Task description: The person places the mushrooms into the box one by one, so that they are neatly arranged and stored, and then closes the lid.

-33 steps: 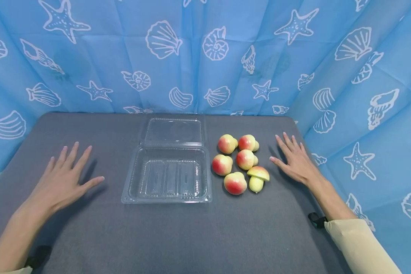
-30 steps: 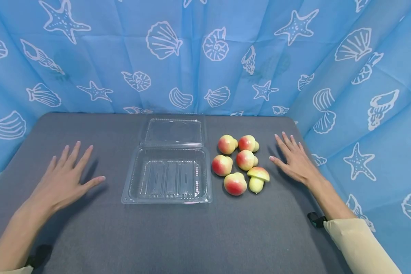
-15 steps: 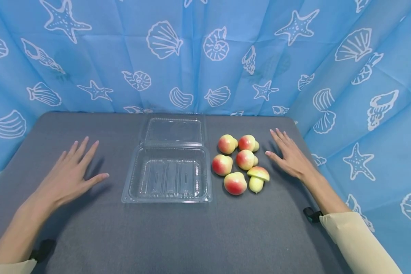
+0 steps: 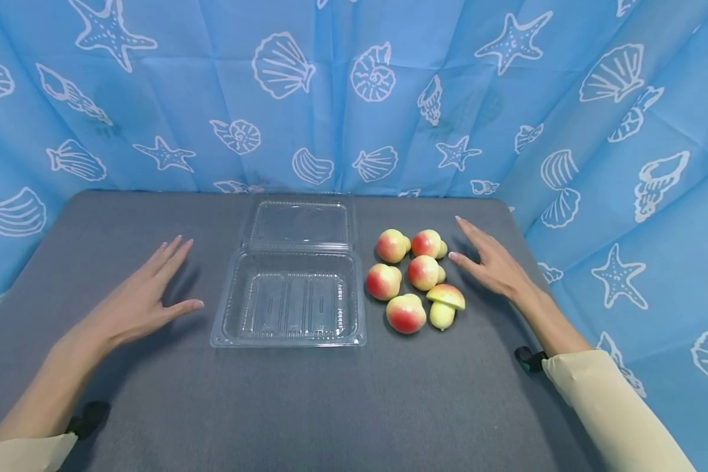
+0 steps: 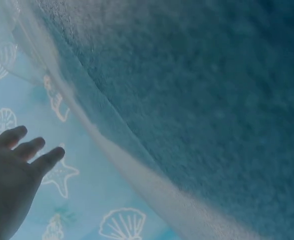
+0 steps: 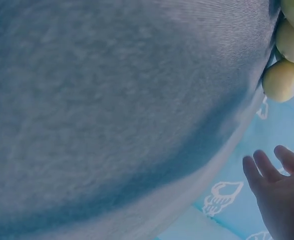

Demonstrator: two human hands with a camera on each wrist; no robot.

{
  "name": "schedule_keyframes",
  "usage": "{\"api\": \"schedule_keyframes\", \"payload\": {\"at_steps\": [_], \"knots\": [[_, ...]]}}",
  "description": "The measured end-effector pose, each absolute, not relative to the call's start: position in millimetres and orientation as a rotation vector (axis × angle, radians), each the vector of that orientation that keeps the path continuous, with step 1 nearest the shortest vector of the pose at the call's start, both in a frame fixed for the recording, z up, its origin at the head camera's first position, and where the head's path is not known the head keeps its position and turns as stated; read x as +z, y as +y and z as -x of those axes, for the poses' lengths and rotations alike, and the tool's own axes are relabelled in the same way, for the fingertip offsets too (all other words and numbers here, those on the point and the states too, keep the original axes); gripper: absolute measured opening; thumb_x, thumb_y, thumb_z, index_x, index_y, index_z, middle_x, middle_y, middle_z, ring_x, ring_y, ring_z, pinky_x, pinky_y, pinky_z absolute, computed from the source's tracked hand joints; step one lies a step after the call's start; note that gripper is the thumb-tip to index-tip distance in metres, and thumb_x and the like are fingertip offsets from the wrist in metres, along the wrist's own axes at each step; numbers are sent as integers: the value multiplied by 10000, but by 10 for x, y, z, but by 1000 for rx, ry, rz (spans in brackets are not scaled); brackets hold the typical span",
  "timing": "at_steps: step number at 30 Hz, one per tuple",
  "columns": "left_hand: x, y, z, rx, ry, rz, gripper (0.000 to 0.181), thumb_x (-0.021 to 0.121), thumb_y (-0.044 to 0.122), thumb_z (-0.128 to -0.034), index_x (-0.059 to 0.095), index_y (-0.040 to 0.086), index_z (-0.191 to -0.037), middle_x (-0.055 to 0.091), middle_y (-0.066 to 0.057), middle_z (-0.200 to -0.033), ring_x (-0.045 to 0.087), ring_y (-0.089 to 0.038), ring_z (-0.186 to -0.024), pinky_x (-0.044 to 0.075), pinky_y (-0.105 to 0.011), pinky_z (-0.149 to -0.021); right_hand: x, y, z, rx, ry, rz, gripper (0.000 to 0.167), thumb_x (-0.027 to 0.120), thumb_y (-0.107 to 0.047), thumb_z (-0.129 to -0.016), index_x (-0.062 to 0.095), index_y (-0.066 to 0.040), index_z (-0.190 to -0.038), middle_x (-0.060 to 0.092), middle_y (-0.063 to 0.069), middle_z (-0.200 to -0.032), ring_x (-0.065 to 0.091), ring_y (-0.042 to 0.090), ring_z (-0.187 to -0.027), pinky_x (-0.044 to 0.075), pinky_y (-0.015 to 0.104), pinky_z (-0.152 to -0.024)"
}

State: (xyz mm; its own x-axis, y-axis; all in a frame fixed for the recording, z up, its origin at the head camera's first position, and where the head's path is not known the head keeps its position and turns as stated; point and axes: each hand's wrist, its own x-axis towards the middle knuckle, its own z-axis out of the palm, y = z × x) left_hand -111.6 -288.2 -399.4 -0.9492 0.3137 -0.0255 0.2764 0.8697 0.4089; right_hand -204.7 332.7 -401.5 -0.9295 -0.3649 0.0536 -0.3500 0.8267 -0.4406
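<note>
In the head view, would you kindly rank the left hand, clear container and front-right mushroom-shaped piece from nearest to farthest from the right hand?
1. Mushroom-shaped piece: just left of the right hand.
2. Clear container: farther left, near the middle.
3. Left hand: far left, past the container.

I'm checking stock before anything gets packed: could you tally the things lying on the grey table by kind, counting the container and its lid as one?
Red-and-yellow mushroom-shaped pieces: 6
Clear container with open lid: 1
Total: 7
</note>
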Motion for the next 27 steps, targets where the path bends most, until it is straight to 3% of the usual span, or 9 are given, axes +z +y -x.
{"api": "schedule_keyframes", "payload": {"at_steps": [3, 8, 11, 16, 27], "knots": [[-4001, -2840, 1128, 693, 2911, -466, 1083, 735, 508, -864, -9, 257, -1610, 3, -116, -1666, 84, -432, -1493, 186, -715, -1087, -4018, 3295, 2063, -737, 2951, 538, 759, 555, -446, -996, 144, -269, -1609, 224, 156, -1627, 258, 414, -1456, 184, 666, -1126], [-4037, -2775, 1160, 792, 2865, -512, 1074, 765, 458, -856, 19, 285, -1610, 95, -156, -1655, 156, -441, -1478, 209, -680, -1103, -4025, 3252, 2083, -827, 2907, 501, 717, 537, -436, -1011, 130, -362, -1596, 281, 149, -1607, 444, 415, -1338, 340, 635, -1061], [-4041, -2738, 1176, 828, 2841, -531, 1063, 768, 466, -850, 42, 300, -1608, 121, -163, -1649, 177, -449, -1470, 214, -676, -1105, -4021, 3236, 2101, -879, 2880, 503, 696, 524, -426, -1020, 131, -373, -1593, 322, 163, -1585, 480, 421, -1306, 394, 607, -1030], [-4029, -2675, 1183, 849, 2773, -522, 1055, 738, 540, -845, 57, 289, -1611, 144, -193, -1638, 193, -475, -1456, 202, -692, -1102, -4011, 3198, 2120, -920, 2825, 474, 698, 515, -433, -1025, 126, -349, -1599, 356, 205, -1556, 470, 445, -1305, 374, 625, -1040], [-4031, -2571, 1169, 880, 2688, -553, 1020, 732, 529, -850, 99, 283, -1611, 185, -184, -1631, 209, -477, -1450, 216, -696, -1094, -4029, 3098, 2136, -955, 2716, 400, 720, 521, -453, -1020, 152, -266, -1609, 384, 228, -1532, 416, 445, -1357, 354, 622, -1065]]}}
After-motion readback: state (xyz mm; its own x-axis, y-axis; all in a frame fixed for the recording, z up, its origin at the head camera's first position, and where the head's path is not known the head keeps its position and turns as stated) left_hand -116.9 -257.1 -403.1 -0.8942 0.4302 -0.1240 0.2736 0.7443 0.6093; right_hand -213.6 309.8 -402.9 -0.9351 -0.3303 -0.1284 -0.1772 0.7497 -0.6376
